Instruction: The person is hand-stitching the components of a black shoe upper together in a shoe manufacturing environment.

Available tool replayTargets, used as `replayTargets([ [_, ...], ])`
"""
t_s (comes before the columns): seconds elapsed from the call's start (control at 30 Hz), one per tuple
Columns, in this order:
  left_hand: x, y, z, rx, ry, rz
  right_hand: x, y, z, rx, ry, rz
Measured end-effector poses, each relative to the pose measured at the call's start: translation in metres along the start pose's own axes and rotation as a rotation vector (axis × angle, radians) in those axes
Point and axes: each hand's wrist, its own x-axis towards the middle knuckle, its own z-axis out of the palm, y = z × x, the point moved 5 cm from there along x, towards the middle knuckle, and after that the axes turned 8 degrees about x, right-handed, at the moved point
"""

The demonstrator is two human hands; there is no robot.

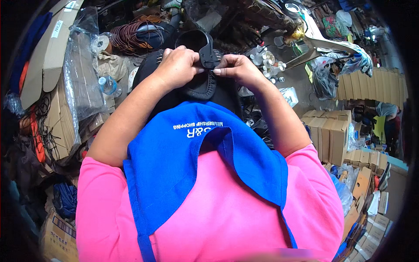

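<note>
A black leather-like piece, which looks like a sandal, sits upright over my lap. It has a wide curved strap (207, 52) forming a loop at the top. A rounded lower part (200, 91) has heavy stitching along its edge. My left hand (178, 66) is closed, thumb and fingers pinched against the left side of the strap. Opposite it, my right hand (241, 70) pinches at the strap's lower right, by the stitching. Any thread or tool between the fingertips is too small to make out. A blue apron (170, 161) covers my front below.
Beyond my left hand lies a coil of brown cord (131, 36), with a thread spool (101, 43) beside it. Several small bottles (271, 63) stand past my right hand. Cardboard boxes (328, 133) are stacked at right; plastic-wrapped sheets (83, 74) lean at left.
</note>
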Motion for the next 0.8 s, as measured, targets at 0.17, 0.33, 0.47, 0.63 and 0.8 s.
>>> replayTargets([
  [0.17,-0.016,-0.009,-0.005,0.074,-0.058,-0.033,-0.015,0.009,-0.019,0.065,0.099,0.146],
  [0.33,-0.009,-0.005,0.004,0.017,-0.073,0.01,-0.014,0.025,-0.02,-0.093,0.105,-0.107],
  [0.47,-0.003,-0.003,0.015,-0.232,-0.166,-0.054,-0.029,0.034,-0.026,-0.007,0.084,0.077],
  [0.63,-0.002,0.007,0.009,-0.147,-0.203,-0.003,-0.036,-0.012,-0.035,-0.528,0.201,-0.327],
  [0.8,0.001,0.007,0.019,-0.119,-0.155,0.066,-0.009,-0.004,-0.053,-0.742,0.39,-0.269],
])
